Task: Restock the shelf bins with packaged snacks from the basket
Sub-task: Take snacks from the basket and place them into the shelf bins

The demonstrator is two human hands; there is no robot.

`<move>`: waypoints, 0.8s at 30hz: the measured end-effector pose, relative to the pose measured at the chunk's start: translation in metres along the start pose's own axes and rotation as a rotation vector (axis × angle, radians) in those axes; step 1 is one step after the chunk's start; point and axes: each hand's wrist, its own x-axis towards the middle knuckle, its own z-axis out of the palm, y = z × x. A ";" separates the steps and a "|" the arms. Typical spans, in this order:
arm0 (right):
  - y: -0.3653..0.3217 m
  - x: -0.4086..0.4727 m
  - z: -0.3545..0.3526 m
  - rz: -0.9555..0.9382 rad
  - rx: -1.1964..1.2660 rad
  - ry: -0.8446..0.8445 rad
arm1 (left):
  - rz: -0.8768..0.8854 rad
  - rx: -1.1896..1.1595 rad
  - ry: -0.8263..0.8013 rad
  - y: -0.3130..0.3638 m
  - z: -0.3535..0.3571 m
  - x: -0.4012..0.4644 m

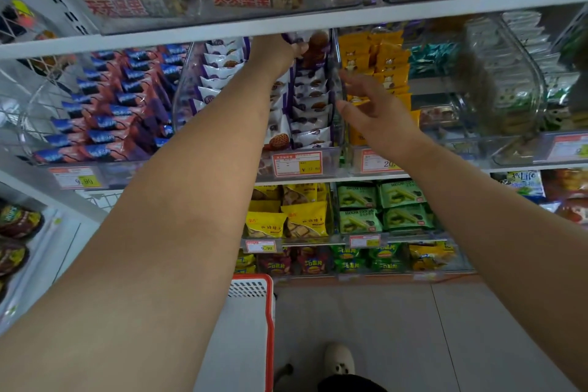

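Left hand (280, 52) reaches deep into the clear bin (337, 73) at 12 o'clock, under the upper shelf; fingers curl around a white-and-purple snack pack (313, 44) at the bin's back. Rows of the same packs (310, 108) fill that bin. Right hand (369, 111) at 1 o'clock hovers just beside the bin's right wall, fingers spread and straight, holding nothing. Orange-rimmed white basket (254, 302) sits on the floor at 6 o'clock, mostly hidden by the left forearm.
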 end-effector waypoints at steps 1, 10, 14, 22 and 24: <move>0.000 0.000 0.000 0.001 0.001 -0.001 | 0.036 0.074 -0.025 -0.003 0.001 -0.001; -0.002 -0.001 0.001 -0.007 -0.017 0.013 | -0.026 0.434 -0.055 -0.012 0.013 0.014; -0.004 -0.002 0.001 -0.001 -0.020 0.012 | 0.027 0.471 0.011 -0.012 0.015 0.010; -0.007 -0.003 0.000 0.007 0.006 0.006 | 0.120 0.535 0.055 -0.011 0.012 -0.004; -0.008 -0.004 -0.001 0.006 0.011 0.003 | 0.107 0.535 0.032 -0.010 0.011 -0.006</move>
